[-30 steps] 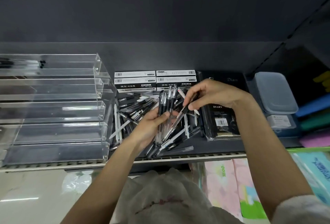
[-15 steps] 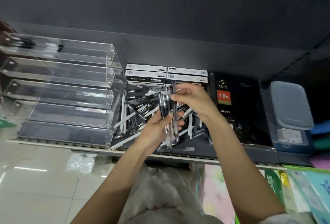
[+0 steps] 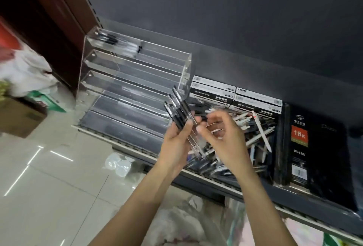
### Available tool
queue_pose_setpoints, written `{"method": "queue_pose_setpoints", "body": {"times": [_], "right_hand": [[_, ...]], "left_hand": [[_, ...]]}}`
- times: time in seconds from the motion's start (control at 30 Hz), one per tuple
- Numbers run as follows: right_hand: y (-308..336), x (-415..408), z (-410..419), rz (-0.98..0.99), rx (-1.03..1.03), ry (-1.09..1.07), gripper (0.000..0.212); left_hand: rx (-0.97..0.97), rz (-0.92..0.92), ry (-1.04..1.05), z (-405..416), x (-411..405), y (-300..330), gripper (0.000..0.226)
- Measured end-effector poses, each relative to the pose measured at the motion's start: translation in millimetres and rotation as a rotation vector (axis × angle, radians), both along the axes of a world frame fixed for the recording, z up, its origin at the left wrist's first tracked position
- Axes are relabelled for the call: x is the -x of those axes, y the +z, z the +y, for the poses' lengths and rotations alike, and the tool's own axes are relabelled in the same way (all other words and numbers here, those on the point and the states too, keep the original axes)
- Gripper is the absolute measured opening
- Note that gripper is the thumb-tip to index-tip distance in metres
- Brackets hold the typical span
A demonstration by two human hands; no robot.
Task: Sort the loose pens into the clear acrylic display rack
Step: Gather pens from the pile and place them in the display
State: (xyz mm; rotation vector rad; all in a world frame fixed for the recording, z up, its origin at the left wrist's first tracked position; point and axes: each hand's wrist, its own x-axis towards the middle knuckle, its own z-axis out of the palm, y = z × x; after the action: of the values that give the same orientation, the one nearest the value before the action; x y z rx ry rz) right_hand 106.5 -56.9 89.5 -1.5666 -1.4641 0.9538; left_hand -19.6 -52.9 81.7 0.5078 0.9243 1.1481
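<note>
The clear acrylic rack [image 3: 137, 80] stands at the left end of the dark shelf, with several stepped tiers. A few black pens [image 3: 114, 39] lie in its top tier; the lower tiers look bare. My left hand [image 3: 176, 143] grips a bundle of several black and clear pens [image 3: 178, 112], held just in front of the rack's right end. My right hand [image 3: 225, 141] hovers right beside the bundle with its fingers curled. Blur hides whether it pinches a pen. Behind it, the pile of loose pens [image 3: 255, 128] is spread over the shelf.
White and black pen boxes [image 3: 214, 88] are stacked behind the pile. A black diary pack [image 3: 314, 147] lies to its right. The shelf's front edge [image 3: 225, 183] runs diagonally. On the tiled floor are a cardboard box [image 3: 17, 118], a white bag [image 3: 23, 69] and crumpled plastic [image 3: 117, 164].
The view has swung left and tilted, bringing the whole rack into sight. My left hand has carried the bundle off the pile toward the rack. My right hand has come off the bundle's top.
</note>
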Motion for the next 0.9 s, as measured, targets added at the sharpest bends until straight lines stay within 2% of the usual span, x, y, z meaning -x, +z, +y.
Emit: {"method": "queue_pose_setpoints", "body": {"times": [0.17, 0.3, 0.37, 0.43, 0.6, 0.9], "right_hand": [[9, 71, 12, -0.098, -0.044, 0.109, 0.020], [5, 146, 35, -0.068, -0.029, 0.140, 0.007], [3, 182, 48, -0.075, -0.062, 0.062, 0.004], [3, 214, 63, -0.055, -0.097, -0.018, 0.005], [13, 263, 92, -0.028, -0.107, -0.077, 0.005], [27, 280, 124, -0.068, -0.108, -0.198, 0.014]], "left_hand": [[-0.096, -0.136, 0.191, 19, 68, 16, 0.021], [-0.077, -0.189, 0.221, 46, 130, 7, 0.020], [-0.029, -0.152, 0.216, 62, 162, 5, 0.025], [0.004, -0.039, 0.157, 79, 194, 5, 0.031], [0.033, 0.184, -0.025, 113, 264, 11, 0.018], [0.088, 0.067, -0.036, 153, 290, 16, 0.011]]}}
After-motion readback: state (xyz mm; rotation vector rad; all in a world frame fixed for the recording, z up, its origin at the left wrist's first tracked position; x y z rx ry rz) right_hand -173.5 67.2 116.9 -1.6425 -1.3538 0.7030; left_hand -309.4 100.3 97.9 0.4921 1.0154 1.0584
